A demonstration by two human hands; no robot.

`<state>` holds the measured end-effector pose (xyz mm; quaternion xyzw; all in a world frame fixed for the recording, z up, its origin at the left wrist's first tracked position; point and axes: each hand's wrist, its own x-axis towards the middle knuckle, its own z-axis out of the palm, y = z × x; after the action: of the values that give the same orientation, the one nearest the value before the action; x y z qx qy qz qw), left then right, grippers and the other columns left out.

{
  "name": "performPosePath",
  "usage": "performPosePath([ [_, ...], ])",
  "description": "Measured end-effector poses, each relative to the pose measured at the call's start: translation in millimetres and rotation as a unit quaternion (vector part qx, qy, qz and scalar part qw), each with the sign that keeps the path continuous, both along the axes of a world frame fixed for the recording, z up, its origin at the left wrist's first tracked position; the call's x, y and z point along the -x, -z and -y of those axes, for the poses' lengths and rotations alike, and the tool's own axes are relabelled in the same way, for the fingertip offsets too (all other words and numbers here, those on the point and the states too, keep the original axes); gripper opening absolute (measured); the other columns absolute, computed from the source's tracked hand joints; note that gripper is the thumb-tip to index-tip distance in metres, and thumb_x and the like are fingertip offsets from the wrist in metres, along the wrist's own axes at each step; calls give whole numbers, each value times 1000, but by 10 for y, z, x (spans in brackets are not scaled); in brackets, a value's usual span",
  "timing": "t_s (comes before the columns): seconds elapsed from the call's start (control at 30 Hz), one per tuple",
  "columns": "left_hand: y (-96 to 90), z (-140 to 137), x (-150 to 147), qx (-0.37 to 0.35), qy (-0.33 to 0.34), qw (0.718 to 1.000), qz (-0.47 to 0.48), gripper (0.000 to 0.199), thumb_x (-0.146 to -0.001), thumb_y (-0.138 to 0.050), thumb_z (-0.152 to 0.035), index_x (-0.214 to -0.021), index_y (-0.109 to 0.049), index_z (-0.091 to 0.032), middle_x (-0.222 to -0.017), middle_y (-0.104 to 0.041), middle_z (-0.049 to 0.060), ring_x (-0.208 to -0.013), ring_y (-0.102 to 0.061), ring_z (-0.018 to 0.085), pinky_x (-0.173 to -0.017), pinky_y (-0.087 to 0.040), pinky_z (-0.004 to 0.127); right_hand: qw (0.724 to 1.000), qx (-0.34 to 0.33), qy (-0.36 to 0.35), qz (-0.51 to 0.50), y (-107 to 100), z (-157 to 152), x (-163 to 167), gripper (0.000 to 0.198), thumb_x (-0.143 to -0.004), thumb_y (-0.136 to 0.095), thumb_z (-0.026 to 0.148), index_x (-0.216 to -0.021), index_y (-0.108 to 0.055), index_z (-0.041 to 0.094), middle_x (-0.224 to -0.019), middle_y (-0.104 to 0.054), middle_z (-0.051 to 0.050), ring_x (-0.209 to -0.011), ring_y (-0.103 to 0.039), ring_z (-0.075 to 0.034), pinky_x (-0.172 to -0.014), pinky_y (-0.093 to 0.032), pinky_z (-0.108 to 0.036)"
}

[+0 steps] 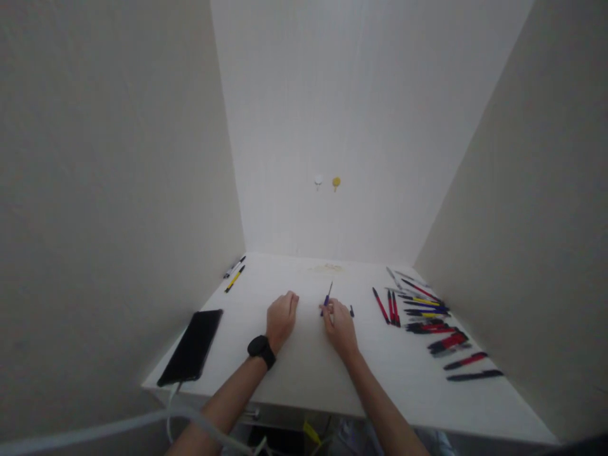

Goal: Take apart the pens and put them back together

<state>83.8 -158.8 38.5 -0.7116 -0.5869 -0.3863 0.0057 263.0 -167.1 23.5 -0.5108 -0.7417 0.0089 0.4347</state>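
Observation:
My right hand (pixel 340 323) is closed around a blue pen (pixel 327 299), whose thin dark tip or refill sticks out away from me. A small dark pen part (pixel 352 311) lies on the table just right of those fingers. My left hand (pixel 282 318), with a black watch on its wrist, rests on the table to the left, its fingers curled in. Whatever it may hold is hidden. A gap of bare table separates the two hands.
Many pens, among them red pens (pixel 380 306) and black pens (pixel 475 375), lie along the right side of the white table (pixel 313 373). A yellow pen (pixel 235 278) lies back left. A black tablet or phone (pixel 191 347) with a white cable (pixel 171 405) sits front left. Walls enclose three sides.

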Motion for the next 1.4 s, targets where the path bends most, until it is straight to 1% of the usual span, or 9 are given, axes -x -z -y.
performPosePath([
  [0.13,45,-13,-24,13,-55,998,-28,34,-97,-26,-34,-80,-52,-21,-68,-60,3,-65,-55,17,-59,-32,26,999,15,33,-21,53,16,18,17,-95,-37,31,-95,-51,21,-83,-63,-8,-79,-58,-23,-72,-44,-35],
  [0.2,63,-15,-29,7,-55,998,-39,34,-97,-26,-34,-79,-52,-21,-69,-62,4,-65,-56,17,-58,-30,26,999,8,31,-8,79,25,28,16,-95,-38,30,-97,-51,22,-84,-63,-9,-79,-58,-25,-72,-45,-37],
  [0.27,66,-9,-17,3,-39,998,-47,33,-97,-29,-35,-77,-52,-22,-68,-62,4,-65,-57,17,-57,-29,26,1000,4,4,12,90,36,31,16,-95,-39,30,-100,-51,22,-87,-64,-10,-82,-58,-26,-74,-45,-38],
  [0.4,21,4,32,23,-107,994,-10,37,-98,-24,-33,-77,-52,-21,-65,-61,2,-60,-55,16,-55,-27,25,999,5,-44,15,68,48,19,15,-94,-40,29,-103,-51,23,-91,-64,-10,-85,-58,-26,-75,-45,-39],
  [0.87,-58,72,-63,100,-109,981,-124,44,-98,-19,-38,-89,-58,-19,-79,-67,7,-72,-60,17,-61,-32,25,996,28,-88,-10,110,-110,-12,19,-93,-36,19,-94,-55,16,-83,-63,-7,-77,-53,-20,-74,-36,-31],
  [0.97,-63,110,-24,126,-174,974,-67,43,-99,-17,-38,-95,-56,-20,-76,-66,6,-67,-60,17,-59,-30,26,997,26,-76,-14,110,-115,-7,20,-93,-35,18,-97,-54,15,-84,-63,-8,-79,-54,-21,-75,-35,-32],
  [1.1,-6,169,150,147,-291,944,50,41,-98,-17,-37,-102,-54,-21,-79,-68,7,-70,-61,20,-59,-30,27,998,11,-65,9,103,-107,3,20,-92,-36,20,-97,-55,15,-85,-63,-8,-78,-52,-21,-75,-34,-32],
  [1.27,64,127,321,180,-224,951,112,31,-95,-31,-32,-96,-60,-24,-91,-70,5,-83,-62,20,-65,-35,27,996,5,-89,3,75,-85,-5,17,-92,-41,25,-95,-55,16,-83,-61,-6,-76,-51,-20,-74,-34,-31],
  [1.4,45,10,303,190,-166,961,114,28,-92,-39,-36,-96,-64,-25,-88,-69,3,-83,-61,18,-68,-37,26,996,13,-83,-16,61,-74,-18,16,-92,-41,26,-93,-54,16,-79,-59,-5,-73,-50,-19,-73,-35,-30],
])
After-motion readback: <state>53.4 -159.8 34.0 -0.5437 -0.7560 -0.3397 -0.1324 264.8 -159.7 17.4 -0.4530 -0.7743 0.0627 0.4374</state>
